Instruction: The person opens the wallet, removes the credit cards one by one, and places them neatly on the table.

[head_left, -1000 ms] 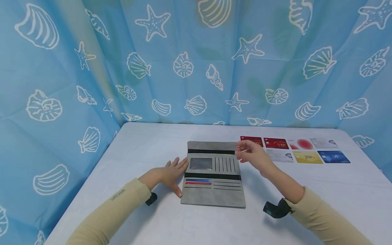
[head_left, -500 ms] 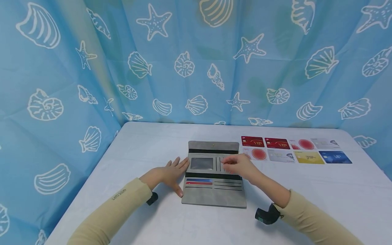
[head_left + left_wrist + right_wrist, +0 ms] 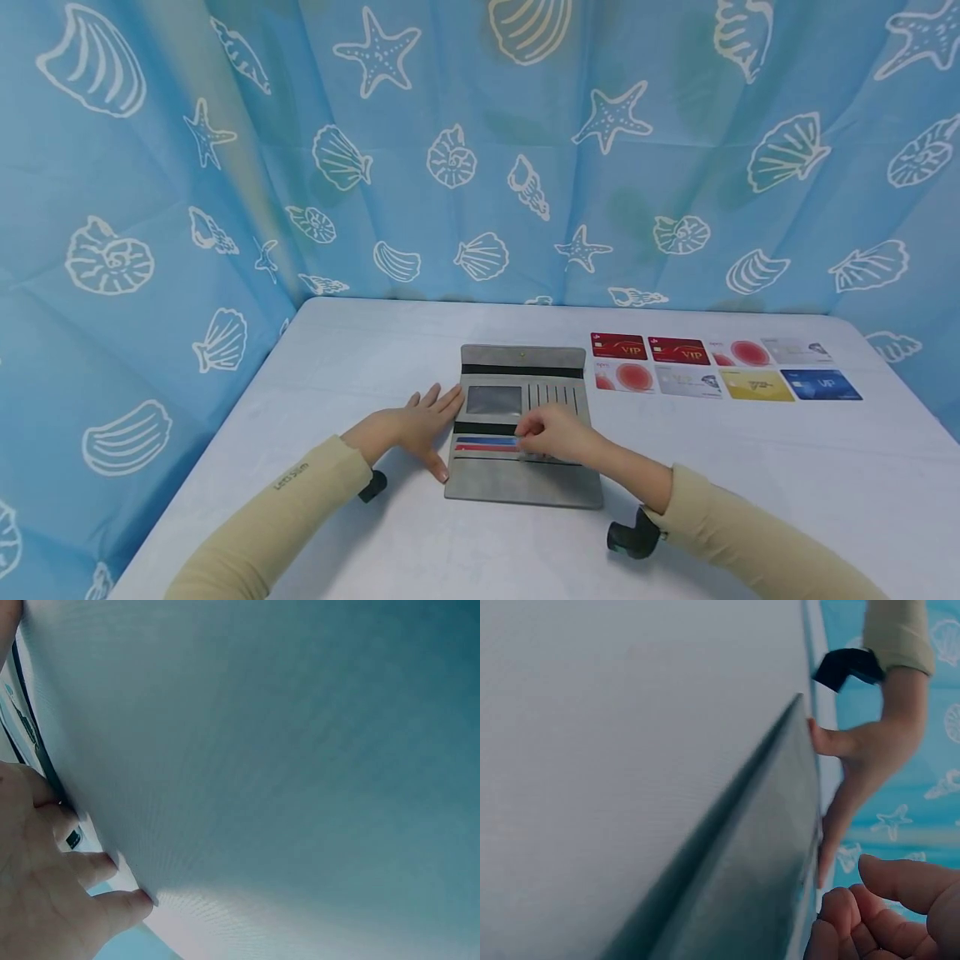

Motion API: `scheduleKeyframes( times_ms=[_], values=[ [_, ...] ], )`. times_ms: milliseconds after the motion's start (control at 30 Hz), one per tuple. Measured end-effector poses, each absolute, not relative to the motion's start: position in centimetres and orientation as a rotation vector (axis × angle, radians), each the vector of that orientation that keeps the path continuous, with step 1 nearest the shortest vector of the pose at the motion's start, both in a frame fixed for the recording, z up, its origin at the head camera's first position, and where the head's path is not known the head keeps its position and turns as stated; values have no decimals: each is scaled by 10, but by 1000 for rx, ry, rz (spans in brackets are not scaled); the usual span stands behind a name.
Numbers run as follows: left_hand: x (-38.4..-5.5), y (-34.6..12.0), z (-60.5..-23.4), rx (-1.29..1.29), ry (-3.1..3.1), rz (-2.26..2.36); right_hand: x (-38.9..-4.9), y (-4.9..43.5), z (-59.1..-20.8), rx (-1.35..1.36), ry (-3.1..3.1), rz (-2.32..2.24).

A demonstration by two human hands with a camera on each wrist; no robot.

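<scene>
A grey long wallet [image 3: 525, 485] lies unfolded on the white table. A blue card [image 3: 480, 441] and a red card [image 3: 480, 448] show in the left slots of its lower panel. My left hand [image 3: 414, 429] rests with spread fingers along the wallet's left edge; in the left wrist view the left hand's fingertips [image 3: 139, 900] are on the white surface. Over the lower panel is my right hand [image 3: 558, 433], fingertips right at the blue card's right end. In the right wrist view, the right hand [image 3: 900, 919] has loosely curled fingers, and no card shows between thumb and fingers.
Two rows of cards lie to the right of the wallet, among them a red VIP card [image 3: 618, 346], a yellow card [image 3: 755, 386] and a blue card [image 3: 821, 385]. A blue curtain [image 3: 480, 167] with shell prints hangs behind the table [image 3: 360, 342].
My right hand has moved left and toward me, from beside the loose cards, across the vertical slots, to the wallet's lower panel. The left hand has stayed at the wallet's left edge.
</scene>
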State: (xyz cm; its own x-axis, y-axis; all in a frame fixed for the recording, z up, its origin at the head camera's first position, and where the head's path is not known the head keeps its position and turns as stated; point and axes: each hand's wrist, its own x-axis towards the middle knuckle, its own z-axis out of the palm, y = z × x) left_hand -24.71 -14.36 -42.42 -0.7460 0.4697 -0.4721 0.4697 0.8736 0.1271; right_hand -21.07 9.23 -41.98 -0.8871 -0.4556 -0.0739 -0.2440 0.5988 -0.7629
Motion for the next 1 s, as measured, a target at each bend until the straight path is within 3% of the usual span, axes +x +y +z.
scheduleKeyframes(
  times_ms=[1000],
  values=[
    [-249,-143,-425,668,2536,-15,-228,72,-424,-343,2536,-835]
  ],
)
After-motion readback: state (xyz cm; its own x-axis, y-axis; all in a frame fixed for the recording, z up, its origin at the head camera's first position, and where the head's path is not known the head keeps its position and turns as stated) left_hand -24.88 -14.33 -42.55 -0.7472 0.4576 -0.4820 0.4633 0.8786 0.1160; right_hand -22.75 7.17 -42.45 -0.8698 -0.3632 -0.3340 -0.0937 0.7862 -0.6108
